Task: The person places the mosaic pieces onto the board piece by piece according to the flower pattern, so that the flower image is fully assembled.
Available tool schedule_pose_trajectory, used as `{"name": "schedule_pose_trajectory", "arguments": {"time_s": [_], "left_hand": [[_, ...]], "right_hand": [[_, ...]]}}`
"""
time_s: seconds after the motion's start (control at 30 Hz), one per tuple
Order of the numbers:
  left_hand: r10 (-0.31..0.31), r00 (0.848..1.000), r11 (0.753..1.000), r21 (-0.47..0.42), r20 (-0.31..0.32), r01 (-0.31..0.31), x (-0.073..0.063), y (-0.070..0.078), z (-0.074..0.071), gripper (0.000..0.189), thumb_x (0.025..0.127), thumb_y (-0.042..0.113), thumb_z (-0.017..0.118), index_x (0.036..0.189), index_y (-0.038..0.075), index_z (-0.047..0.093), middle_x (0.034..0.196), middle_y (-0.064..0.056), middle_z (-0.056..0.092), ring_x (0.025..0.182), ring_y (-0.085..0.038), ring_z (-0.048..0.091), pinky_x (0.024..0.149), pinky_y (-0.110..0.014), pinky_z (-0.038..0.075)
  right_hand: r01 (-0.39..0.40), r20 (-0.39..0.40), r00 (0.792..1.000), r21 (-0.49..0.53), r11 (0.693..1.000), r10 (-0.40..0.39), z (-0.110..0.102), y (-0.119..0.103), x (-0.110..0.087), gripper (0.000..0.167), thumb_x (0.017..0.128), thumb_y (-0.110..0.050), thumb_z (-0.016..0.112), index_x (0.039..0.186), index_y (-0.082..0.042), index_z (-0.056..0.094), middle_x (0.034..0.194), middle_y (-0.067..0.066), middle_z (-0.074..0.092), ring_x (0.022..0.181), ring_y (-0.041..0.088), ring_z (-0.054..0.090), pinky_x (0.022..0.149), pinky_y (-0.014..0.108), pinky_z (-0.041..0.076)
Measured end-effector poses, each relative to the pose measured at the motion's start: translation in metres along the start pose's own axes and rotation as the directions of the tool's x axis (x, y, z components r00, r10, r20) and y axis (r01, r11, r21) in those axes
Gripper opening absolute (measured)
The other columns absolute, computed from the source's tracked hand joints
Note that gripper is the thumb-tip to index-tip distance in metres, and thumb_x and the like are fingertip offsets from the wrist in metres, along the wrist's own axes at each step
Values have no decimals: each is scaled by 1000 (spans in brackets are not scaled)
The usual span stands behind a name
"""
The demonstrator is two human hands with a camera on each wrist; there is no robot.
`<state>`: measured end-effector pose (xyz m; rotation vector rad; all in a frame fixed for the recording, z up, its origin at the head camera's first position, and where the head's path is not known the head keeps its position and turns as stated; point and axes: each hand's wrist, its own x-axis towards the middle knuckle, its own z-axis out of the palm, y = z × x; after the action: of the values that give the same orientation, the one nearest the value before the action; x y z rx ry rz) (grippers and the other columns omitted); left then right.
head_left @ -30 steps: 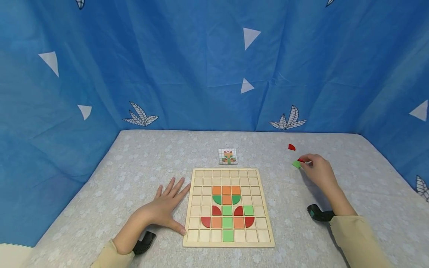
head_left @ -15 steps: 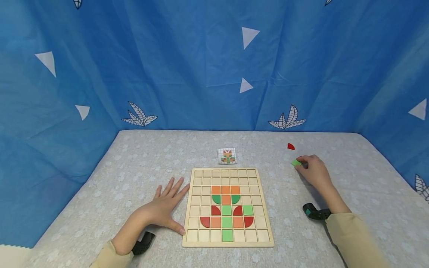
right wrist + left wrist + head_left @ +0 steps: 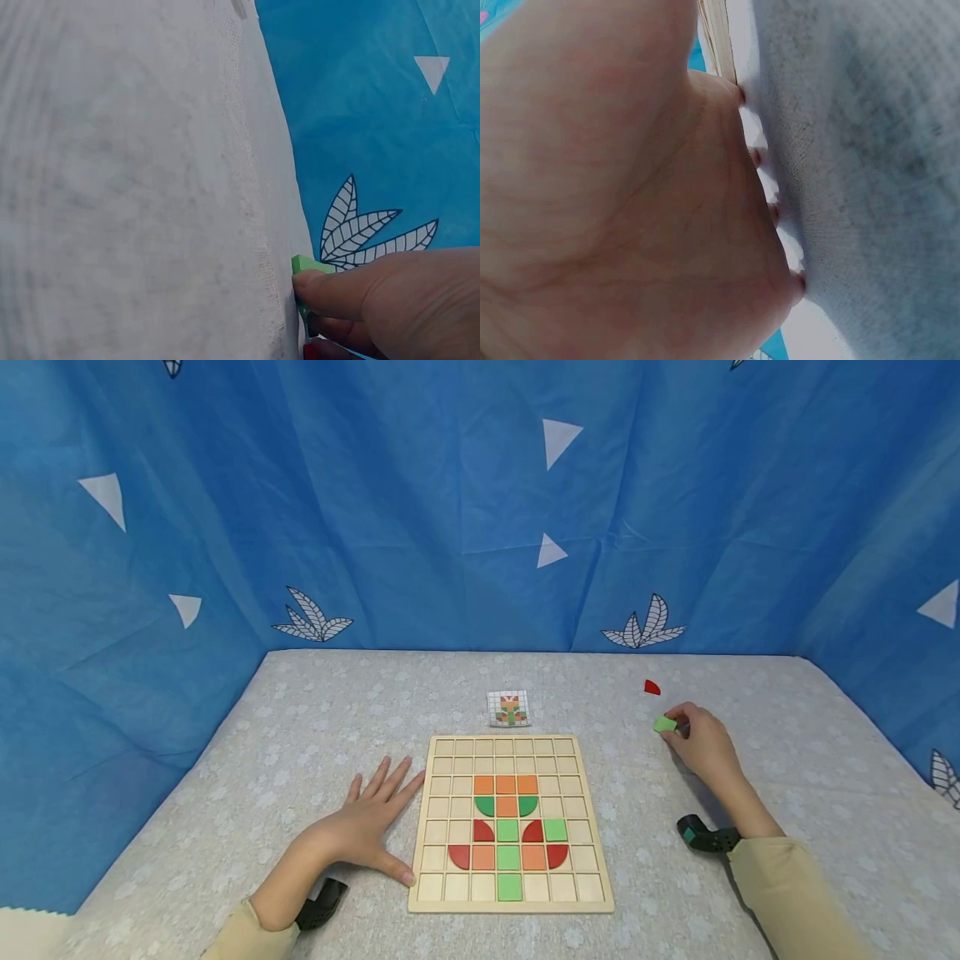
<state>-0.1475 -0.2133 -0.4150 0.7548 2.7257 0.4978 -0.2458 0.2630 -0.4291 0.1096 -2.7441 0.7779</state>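
My right hand (image 3: pixel 703 745) pinches a light green square tile (image 3: pixel 664 724) between thumb and fingers, at the right of the table. In the right wrist view the green tile (image 3: pixel 306 264) shows at the thumb's tip, and a bit of a red piece (image 3: pixel 310 351) shows by the lower fingers. Beyond the hand lies a red quarter-circle tile (image 3: pixel 652 687). My left hand (image 3: pixel 367 828) rests with its fingers spread, touching the left edge of the wooden grid board (image 3: pixel 439 748). Orange, green and red tiles sit in the board's middle cells. The left wrist view is mostly palm (image 3: pixel 645 225).
Behind the board lies a small pattern card (image 3: pixel 508 709) with a coloured grid picture. A pale flowered cloth (image 3: pixel 330 710) covers the table. Blue curtains (image 3: pixel 450 510) hang along the back and sides.
My right hand had a red tile at its fingertips beside the green square; now it has taken hold of the green tile and slightly lifted or tilted it. The left hand stays put.
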Motion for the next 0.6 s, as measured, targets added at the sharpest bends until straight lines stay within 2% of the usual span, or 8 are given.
{"name": "schedule_pose_trajectory", "arguments": {"time_s": [0.3, 0.6], "left_hand": [[-2, 1000, 1000, -3, -3, 2, -1, 1, -1, 131, 51, 71, 73, 150, 8, 16, 154, -19, -1, 136, -43, -9, 99, -67, -5], [1, 1000, 1000, -3, -1, -1, -1, 0, -1, 131, 51, 72, 73, 150, 8, 16, 154, -19, -1, 136, -42, -9, 98, -68, -5]], "right_hand": [[16, -57, 998, 35, 999, -14, -3, -5, -3, 14, 83, 3, 65, 96, 6, 60, 78, 16, 59, 67, 28, 52, 59, 40, 40], [45, -100, 994, 59, 997, -39, -4, -12, -1, 7, 83, 6, 63, 91, 5, 64, 79, 18, 62, 71, 31, 57, 62, 45, 44]]}}
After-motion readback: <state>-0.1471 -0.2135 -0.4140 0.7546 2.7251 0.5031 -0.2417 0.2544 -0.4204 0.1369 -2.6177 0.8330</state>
